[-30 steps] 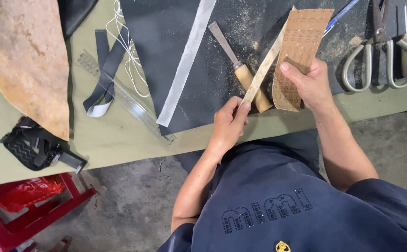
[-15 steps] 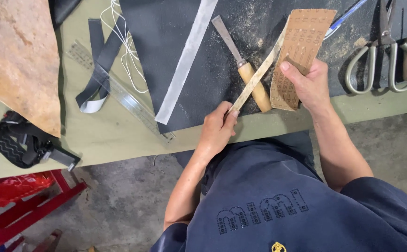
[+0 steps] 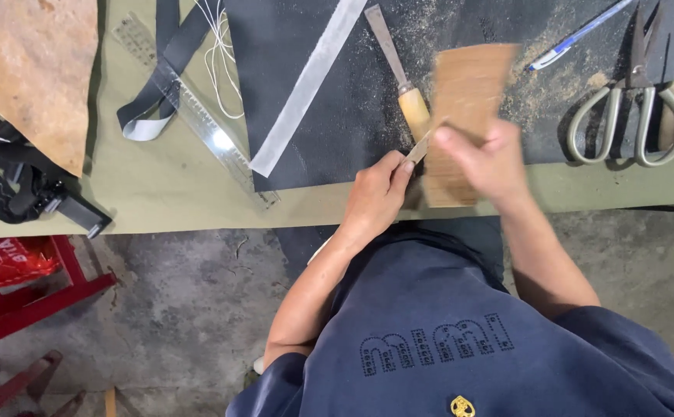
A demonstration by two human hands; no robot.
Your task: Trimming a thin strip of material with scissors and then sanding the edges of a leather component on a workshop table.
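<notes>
Two hands work at the bench [image 3: 198, 197] edge: the left hand [image 3: 375, 197] pinches a thin pale wooden strip [image 3: 420, 147] while the right hand [image 3: 485, 158], blurred, grips brown sandpaper [image 3: 468, 85] folded over it; steady, even strokes seem best.

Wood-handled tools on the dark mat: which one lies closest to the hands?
The chisel with the pale wooden handle, its handle end just above the left hand. The other wood-handled tool lies far right, beside the scissors.
</notes>
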